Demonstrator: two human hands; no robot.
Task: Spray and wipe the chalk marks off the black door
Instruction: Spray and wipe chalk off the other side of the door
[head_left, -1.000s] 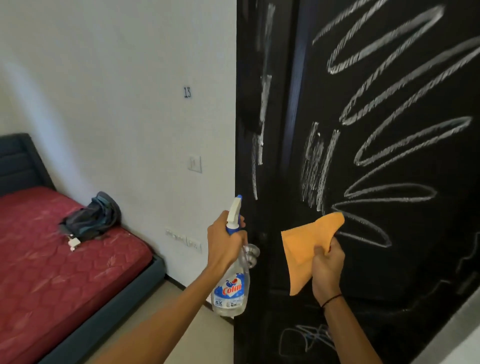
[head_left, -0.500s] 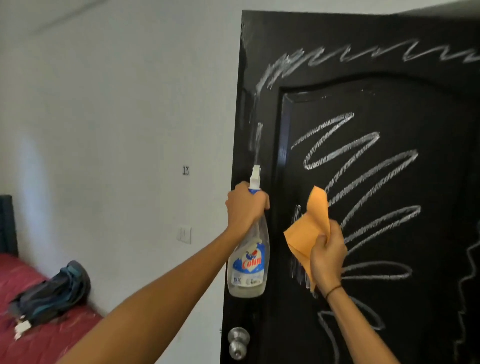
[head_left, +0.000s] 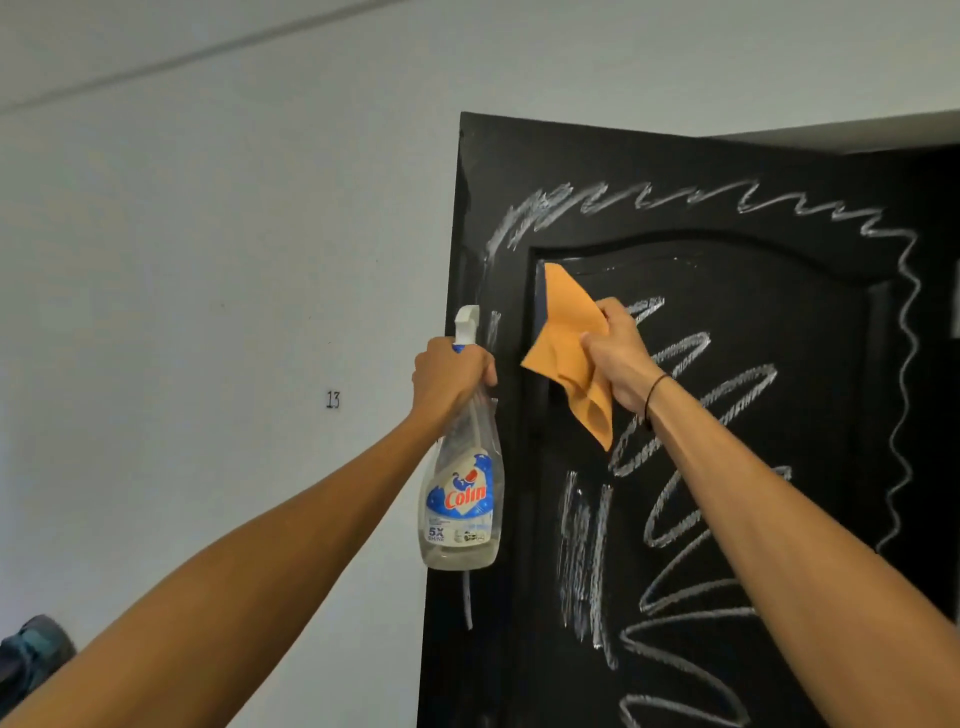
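Change since earlier frames: both hands now sit higher on the door; the cloth has risen from mid-panel to the panel's upper left corner, and the knob has left the view.
Wall (head_left: 208, 260): white, left of the left fingers; a small "13" (head_left: 333, 399) is printed on it, well apart from them.
Left hand (head_left: 451, 375): fingers curled tight round the neck of the spray bottle (head_left: 463, 499); whether a finger is on the trigger cannot be told.
Spray bottle: clear, hangs below the fingers, nozzle above them, just beside the door's free edge.
Black door (head_left: 779, 291): stands ajar, directly ahead of both hands.
Orange cloth (head_left: 571, 353): bunched in the right fingers; its upper corner lies at the panel's moulding, apparently against the surface.
Right hand (head_left: 621, 358): fingers and thumb pinch the cloth; a dark band circles the wrist.
Chalk marks (head_left: 691, 452): zigzag above the fingers along the top rail, loops below and right of them, dense strokes lower left, wavy line far right.
Progress: early, by judgement; faint smears near the cloth suggest a first pass, while nearly all marks remain.
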